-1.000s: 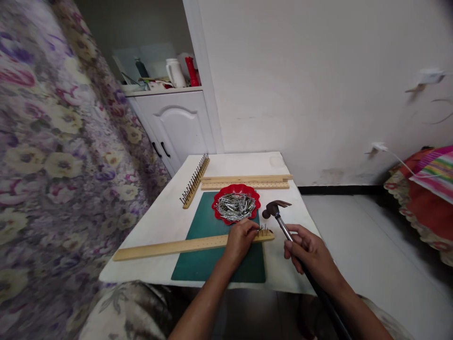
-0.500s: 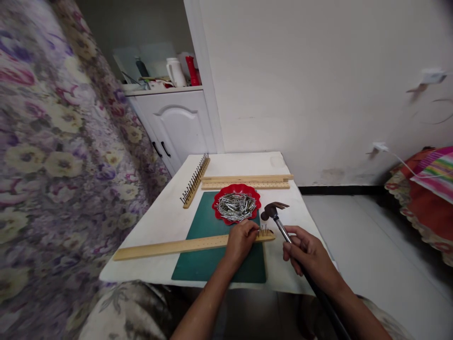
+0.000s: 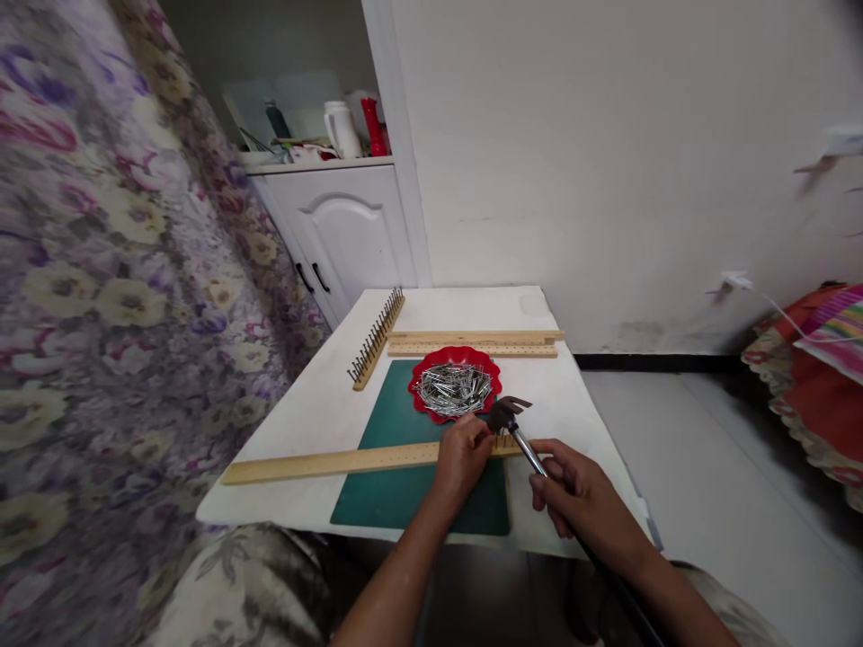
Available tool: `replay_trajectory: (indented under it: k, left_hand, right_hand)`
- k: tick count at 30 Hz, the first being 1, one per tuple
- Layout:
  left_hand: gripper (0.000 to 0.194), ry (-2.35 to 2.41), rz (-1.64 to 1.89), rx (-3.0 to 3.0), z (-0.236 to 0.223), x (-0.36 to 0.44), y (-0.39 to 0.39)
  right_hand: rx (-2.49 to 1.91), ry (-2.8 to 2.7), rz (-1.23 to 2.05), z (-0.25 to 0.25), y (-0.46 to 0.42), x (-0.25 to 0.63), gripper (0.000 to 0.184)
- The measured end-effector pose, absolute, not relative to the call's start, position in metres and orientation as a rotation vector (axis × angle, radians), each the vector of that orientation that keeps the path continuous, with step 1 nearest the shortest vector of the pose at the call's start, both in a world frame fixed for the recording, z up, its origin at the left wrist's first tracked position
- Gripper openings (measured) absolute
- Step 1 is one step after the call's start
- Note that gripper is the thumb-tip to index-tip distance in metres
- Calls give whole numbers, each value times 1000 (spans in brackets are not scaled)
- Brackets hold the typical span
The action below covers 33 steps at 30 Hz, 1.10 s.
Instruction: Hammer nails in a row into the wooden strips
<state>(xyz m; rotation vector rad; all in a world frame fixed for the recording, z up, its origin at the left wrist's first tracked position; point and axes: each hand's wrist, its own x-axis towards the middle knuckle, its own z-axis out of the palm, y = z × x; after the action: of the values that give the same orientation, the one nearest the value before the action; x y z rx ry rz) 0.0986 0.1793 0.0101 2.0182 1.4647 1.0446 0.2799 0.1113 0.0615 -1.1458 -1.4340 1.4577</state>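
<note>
1. Hammer (image 3: 529,452) has swung in leftward since the earlier frame; its head now sits over the upright nails (image 3: 505,441), close by the left hand's fingertips.
2. From where I stand, the 2 hands are apart. The right hand (image 3: 573,494) is wrapped around the hammer's shaft; the left hand (image 3: 462,456) bends over the wooden strip (image 3: 378,459), but I can't tell whether its fingertips pinch a nail.
3. That strip runs beneath the left hand, across the green mat (image 3: 384,503), its bare end reaching out leftward over the tabletop (image 3: 297,431).
4. It looks light and stiff, apt to skid; I'd press it down well clear of the nails.
5. The hammer should feel head-heavy; gripping farther back would give more swing.
6. Just beyond the left hand, the red bowl (image 3: 453,354) holds loose nails (image 3: 453,388), likely slippery and best pinched by the shank.
</note>
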Motion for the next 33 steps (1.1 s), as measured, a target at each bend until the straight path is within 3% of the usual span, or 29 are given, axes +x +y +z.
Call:
replay_trajectory:
  k: [33]
  left_hand:
    - [10,1466,974,2118,18,86,170]
  right_hand:
    - [-1082,-1294,1375,57,117,286,37]
